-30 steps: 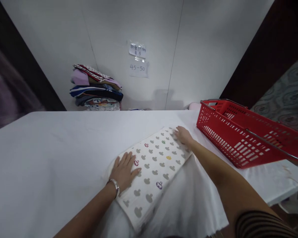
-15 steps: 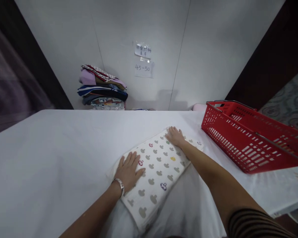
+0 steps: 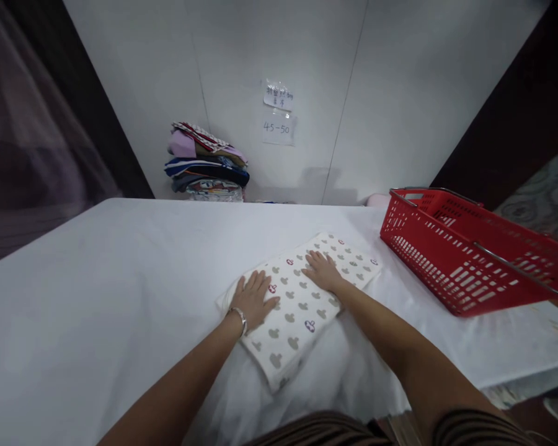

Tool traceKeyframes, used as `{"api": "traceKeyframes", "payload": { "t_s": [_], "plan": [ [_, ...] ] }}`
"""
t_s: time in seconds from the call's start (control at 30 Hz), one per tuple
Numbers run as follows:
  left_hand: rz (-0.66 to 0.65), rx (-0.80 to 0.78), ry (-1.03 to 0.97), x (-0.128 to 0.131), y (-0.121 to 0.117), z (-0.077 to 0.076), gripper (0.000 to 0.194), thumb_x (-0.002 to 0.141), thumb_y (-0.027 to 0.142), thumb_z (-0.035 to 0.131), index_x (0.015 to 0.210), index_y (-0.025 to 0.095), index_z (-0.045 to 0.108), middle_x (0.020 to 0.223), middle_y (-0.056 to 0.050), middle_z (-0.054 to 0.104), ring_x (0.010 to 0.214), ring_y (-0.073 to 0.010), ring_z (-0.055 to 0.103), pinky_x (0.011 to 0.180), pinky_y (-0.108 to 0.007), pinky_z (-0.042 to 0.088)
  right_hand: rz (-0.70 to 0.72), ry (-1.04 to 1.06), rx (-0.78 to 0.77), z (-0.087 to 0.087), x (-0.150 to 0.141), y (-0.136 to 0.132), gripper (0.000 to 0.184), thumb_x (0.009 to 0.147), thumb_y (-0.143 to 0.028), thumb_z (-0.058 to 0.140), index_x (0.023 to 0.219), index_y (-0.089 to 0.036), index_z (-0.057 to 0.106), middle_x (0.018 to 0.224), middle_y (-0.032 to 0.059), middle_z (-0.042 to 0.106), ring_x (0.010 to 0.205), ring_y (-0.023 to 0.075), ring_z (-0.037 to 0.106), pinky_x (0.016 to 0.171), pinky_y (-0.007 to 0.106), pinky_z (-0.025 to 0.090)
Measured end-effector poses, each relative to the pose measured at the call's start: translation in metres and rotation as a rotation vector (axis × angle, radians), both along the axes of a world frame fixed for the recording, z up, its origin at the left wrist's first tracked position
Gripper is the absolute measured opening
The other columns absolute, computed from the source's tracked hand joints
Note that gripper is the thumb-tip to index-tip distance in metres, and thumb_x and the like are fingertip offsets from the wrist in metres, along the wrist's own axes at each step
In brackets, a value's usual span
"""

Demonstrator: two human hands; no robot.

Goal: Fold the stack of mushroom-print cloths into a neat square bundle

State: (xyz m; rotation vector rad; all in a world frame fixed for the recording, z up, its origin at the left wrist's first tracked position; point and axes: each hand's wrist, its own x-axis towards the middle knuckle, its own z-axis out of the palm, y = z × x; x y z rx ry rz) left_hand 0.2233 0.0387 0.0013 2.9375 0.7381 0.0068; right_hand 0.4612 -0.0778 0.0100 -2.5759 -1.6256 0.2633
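Note:
A folded white cloth with grey, red and purple mushroom-like prints lies at a slant on the white-covered table. My left hand rests flat on its left end, fingers spread, a bracelet at the wrist. Flat on the upper middle of the cloth lies my right hand, its fingers also apart. Neither hand grips anything. Part of the cloth's near edge is hidden under my right forearm.
A red plastic basket with metal handles stands at the table's right side. Against the back wall is a stack of folded clothes. Two paper notes are taped to that wall. The white table cover stretches to the left.
My right hand has slid left along the cloth, nearer to my left hand, baring its far right part. The view has shifted slightly. My left hand stays on the left end.

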Motion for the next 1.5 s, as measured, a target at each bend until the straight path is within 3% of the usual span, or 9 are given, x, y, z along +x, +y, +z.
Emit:
{"api": "traceKeyframes", "payload": {
  "t_s": [0.13,0.3,0.5,0.67,0.87,1.03,1.13,1.33,1.5],
  "plan": [
    [0.005,-0.019,0.015,0.0,-0.001,0.002,0.069,0.086,0.059,0.024,0.141,0.018,0.029,0.15,-0.006,0.019,0.139,-0.0252,0.011,0.111,-0.048,0.007,-0.05,0.059,0.0,0.005,-0.025,-0.009,0.066,0.089,-0.058,0.021,0.143,-0.02,0.023,0.152,0.008,0.009,0.139,0.0252,0.006,0.108,0.047,0.003],
    [0.009,-0.039,0.015,0.0,-0.002,0.002,0.069,0.085,0.06,0.026,0.141,0.019,0.03,0.15,-0.005,0.019,0.139,-0.0247,0.01,0.111,-0.048,0.006,0.119,0.077,0.047,0.005,-0.065,-0.029,0.07,0.087,-0.063,0.02,0.144,-0.023,0.021,0.152,0.0071,0.01,0.139,0.0239,0.002,0.108,0.047,0.002],
    [0.045,-0.132,0.02,0.003,0.0,0.015,0.068,0.084,0.059,0.029,0.14,0.021,0.032,0.15,-0.005,0.021,0.139,-0.0224,0.013,0.111,-0.046,0.009,0.07,0.111,0.027,0.016,-0.084,-0.041,0.069,0.087,-0.063,0.023,0.143,-0.022,0.025,0.152,0.0074,0.012,0.139,0.0225,0.003,0.108,0.046,0.003],
    [0.091,-0.16,-0.037,-0.019,0.003,0.024,0.063,0.085,0.058,0.03,0.137,0.024,0.037,0.148,-0.004,0.027,0.138,-0.0219,0.015,0.11,-0.046,0.011,0.158,0.099,0.06,0.01,-0.094,-0.055,0.067,0.088,-0.062,0.024,0.142,-0.023,0.028,0.151,0.0068,0.015,0.139,0.0233,0.008,0.109,0.047,0.003],
    [0.12,-0.149,-0.008,-0.038,0.003,0.017,0.061,0.085,0.054,0.032,0.138,0.023,0.035,0.149,-0.002,0.024,0.139,-0.0216,0.012,0.109,-0.047,0.016,0.153,0.126,0.044,0.017,-0.113,-0.062,0.066,0.088,-0.061,0.025,0.142,-0.022,0.029,0.151,0.0083,0.017,0.138,0.0253,0.01,0.108,0.05,0.008],
    [0.107,-0.139,-0.023,-0.036,0.004,0.017,0.06,0.085,0.053,0.032,0.137,0.024,0.037,0.149,-0.001,0.026,0.139,-0.0209,0.013,0.109,-0.045,0.017,0.419,0.056,0.151,0.011,-0.153,-0.076,0.065,0.089,-0.06,0.028,0.141,-0.022,0.03,0.15,0.0097,0.019,0.138,0.0265,0.013,0.108,0.052,0.008],
    [0.106,-0.16,-0.034,-0.036,0.005,0.016,0.059,0.085,0.052,0.033,0.136,0.024,0.038,0.148,-0.001,0.027,0.138,-0.0205,0.013,0.109,-0.045,0.017,0.467,0.004,0.167,0.003,-0.166,-0.082,0.062,0.089,-0.058,0.031,0.138,-0.02,0.035,0.148,0.0125,0.024,0.137,0.0273,0.016,0.107,0.053,0.01],
    [0.328,-0.109,-0.157,-0.042,0.009,0.014,0.053,0.085,0.046,0.035,0.13,0.02,0.045,0.144,-0.006,0.036,0.132,-0.0226,0.031,0.105,-0.039,0.026,0.454,0.116,0.206,0.011,-0.173,-0.094,0.058,0.091,-0.055,0.028,0.138,-0.022,0.034,0.145,0.0107,0.032,0.135,0.0248,0.022,0.108,0.051,0.01],
    [0.441,-0.167,-0.143,-0.047,0.024,0.022,0.056,0.082,0.046,0.038,0.125,0.012,0.05,0.123,-0.015,0.056,0.111,-0.0263,0.053,0.092,-0.036,0.041,0.55,0.121,0.24,0.003,-0.189,-0.114,0.071,0.083,-0.057,0.047,0.139,-0.017,0.031,0.146,0.0141,0.03,0.134,0.0268,0.023,0.109,0.052,0.006]
  ]
}}
